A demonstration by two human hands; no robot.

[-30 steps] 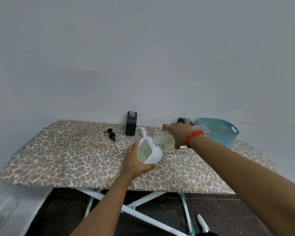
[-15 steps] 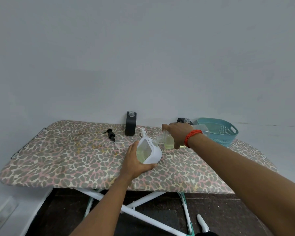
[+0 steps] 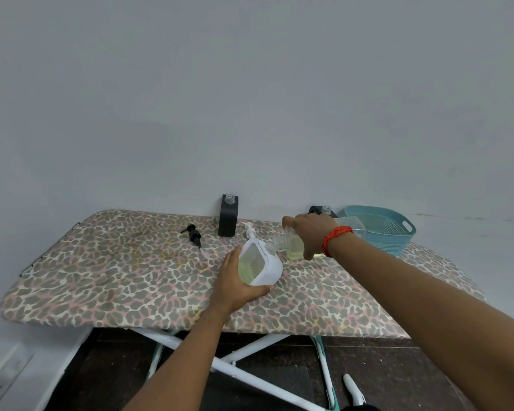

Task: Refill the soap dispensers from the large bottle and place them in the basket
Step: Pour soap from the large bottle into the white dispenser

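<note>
My left hand [image 3: 235,284] grips a white square soap dispenser [image 3: 260,264] holding some yellowish liquid, standing on the leopard-print board [image 3: 116,277]. My right hand [image 3: 310,232] holds the large clear bottle [image 3: 293,246] tipped to the left, its neck at the dispenser's opening. A white pump head [image 3: 249,229] lies just behind the dispenser. A black dispenser [image 3: 228,215] without a pump stands at the back. A second black dispenser [image 3: 324,210] shows behind my right hand. The teal basket [image 3: 389,229] sits at the right end.
A black pump head [image 3: 194,234] lies on the board left of the black dispenser. The board stands against a plain grey wall on white crossed legs [image 3: 235,363]. A wall socket [image 3: 0,384] is at the lower left.
</note>
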